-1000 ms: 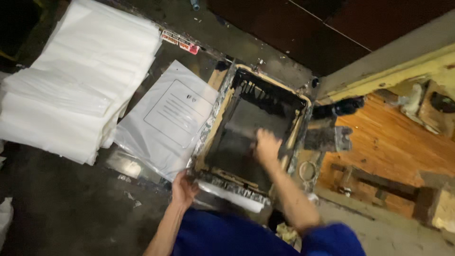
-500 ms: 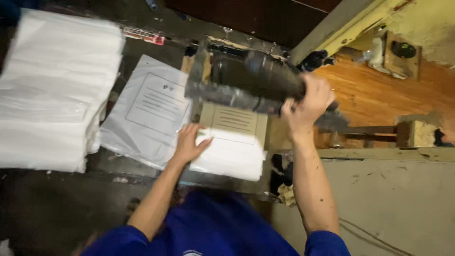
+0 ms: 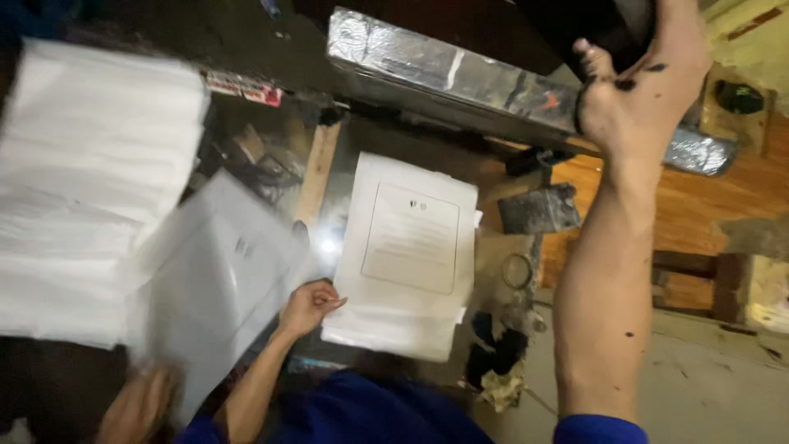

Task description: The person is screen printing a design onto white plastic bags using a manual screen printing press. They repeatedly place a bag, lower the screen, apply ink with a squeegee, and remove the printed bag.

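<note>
One head view: the ink-stained right hand [image 3: 633, 107] was clamped on the foil-wrapped frame [image 3: 444, 78], held up at one o'clock. The left hand [image 3: 311, 306] was curled narrow at the seven o'clock corner of the printed white sheet [image 3: 409, 238] at centre; whether it gripped could not be told. Arguably the sheet was best touched only at its bare margin, with the frame kept well clear

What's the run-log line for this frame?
right hand: grips tilted-up foil-taped frame | left hand: at edge of printed white sheet | another person's hand: by blurred sheet
</note>
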